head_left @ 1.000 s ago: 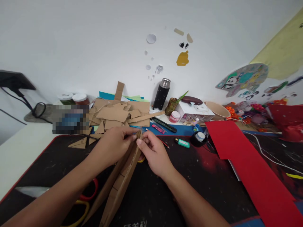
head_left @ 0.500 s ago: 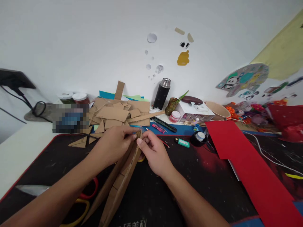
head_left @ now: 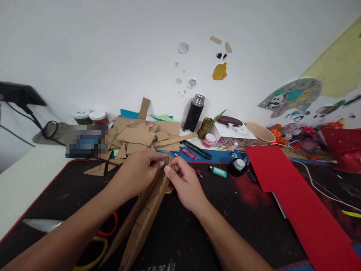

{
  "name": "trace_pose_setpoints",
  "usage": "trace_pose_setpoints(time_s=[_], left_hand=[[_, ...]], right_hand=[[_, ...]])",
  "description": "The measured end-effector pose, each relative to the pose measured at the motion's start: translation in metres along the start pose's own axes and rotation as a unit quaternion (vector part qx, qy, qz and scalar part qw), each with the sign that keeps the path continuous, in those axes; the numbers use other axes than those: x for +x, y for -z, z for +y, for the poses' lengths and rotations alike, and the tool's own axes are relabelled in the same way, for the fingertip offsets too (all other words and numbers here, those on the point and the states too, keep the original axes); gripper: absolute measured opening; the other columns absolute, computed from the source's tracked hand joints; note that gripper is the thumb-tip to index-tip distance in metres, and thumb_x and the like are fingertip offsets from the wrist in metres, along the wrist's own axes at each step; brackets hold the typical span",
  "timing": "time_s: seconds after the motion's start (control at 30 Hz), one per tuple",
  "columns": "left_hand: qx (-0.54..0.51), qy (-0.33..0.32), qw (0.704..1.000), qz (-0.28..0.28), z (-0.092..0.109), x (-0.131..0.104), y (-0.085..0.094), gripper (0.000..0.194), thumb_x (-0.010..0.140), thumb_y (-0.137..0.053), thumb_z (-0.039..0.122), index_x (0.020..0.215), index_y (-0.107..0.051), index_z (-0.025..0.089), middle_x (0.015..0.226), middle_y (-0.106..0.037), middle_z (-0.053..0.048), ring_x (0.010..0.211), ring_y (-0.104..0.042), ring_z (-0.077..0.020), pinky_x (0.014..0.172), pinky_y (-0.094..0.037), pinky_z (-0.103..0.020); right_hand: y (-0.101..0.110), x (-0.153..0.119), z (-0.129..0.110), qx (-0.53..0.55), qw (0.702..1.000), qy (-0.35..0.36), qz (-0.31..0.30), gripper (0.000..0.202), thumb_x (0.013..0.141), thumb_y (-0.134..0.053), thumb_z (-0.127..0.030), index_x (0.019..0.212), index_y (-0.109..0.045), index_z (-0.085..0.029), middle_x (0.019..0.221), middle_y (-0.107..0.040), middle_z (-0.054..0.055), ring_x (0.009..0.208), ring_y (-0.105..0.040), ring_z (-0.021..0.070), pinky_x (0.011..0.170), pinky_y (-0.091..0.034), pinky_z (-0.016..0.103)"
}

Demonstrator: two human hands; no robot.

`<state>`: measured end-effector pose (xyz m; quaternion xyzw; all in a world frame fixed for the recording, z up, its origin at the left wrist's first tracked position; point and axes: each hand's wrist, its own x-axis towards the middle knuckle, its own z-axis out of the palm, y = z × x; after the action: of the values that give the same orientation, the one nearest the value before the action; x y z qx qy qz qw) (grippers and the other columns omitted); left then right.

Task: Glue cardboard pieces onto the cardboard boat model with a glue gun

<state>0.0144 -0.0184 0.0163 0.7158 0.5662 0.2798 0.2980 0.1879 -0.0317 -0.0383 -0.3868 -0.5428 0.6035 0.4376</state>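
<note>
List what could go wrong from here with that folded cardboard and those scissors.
1. The left hand and right hand grip only the far end of the folded cardboard; if either slips, its near sides, which stand apart, might spread further.
2. The left forearm crosses over the scissors, so lowering it could knock them or risk a scrape.

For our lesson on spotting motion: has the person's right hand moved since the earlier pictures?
No, not visibly: the right hand keeps about the same gap to the green lighter; both shift slightly together, as the whole view does.
</note>
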Motion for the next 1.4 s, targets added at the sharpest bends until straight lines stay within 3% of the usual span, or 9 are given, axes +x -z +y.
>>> trace_pose_setpoints(time_s=[0.8,1.23,1.4], left_hand=[[0.009,-0.002,1.000,-0.011,-0.0005,0.0002,0.0002,0.042,0.092,-0.053,0.036,0.116,-0.087,0.030,0.114,-0.088,-0.002,0.104,-0.081,-0.0296,0.096,-0.060,-0.041],[0.042,0.014,0.999,0.021,0.0004,-0.0009,0.0009,0.044,0.091,-0.054,0.037,0.119,-0.087,0.027,0.114,-0.088,-0.003,0.102,-0.081,-0.0308,0.098,-0.061,-0.040],[0.026,0.008,1.000,-0.002,-0.0010,0.0004,0.0000,0.044,0.093,-0.053,0.038,0.119,-0.087,0.026,0.118,-0.087,-0.003,0.110,-0.080,-0.0309,0.097,-0.061,-0.037]], right_hand=[[0.0005,0.0004,0.0017,0.002,1.000,-0.002,0.003,0.035,0.097,-0.071,-0.052,0.089,-0.052,-0.024,0.073,-0.050,-0.007,0.059,-0.055,0.0116,0.052,-0.054,0.022],[-0.0008,-0.0006,-0.0018,-0.024,1.000,0.008,0.004,0.032,0.097,-0.070,-0.052,0.090,-0.053,-0.025,0.072,-0.050,-0.007,0.060,-0.055,0.0128,0.055,-0.055,0.025],[0.0000,0.0001,0.0014,-0.017,1.000,-0.006,0.007,0.032,0.097,-0.069,-0.051,0.089,-0.052,-0.025,0.073,-0.051,-0.007,0.059,-0.056,0.0128,0.053,-0.055,0.025]])
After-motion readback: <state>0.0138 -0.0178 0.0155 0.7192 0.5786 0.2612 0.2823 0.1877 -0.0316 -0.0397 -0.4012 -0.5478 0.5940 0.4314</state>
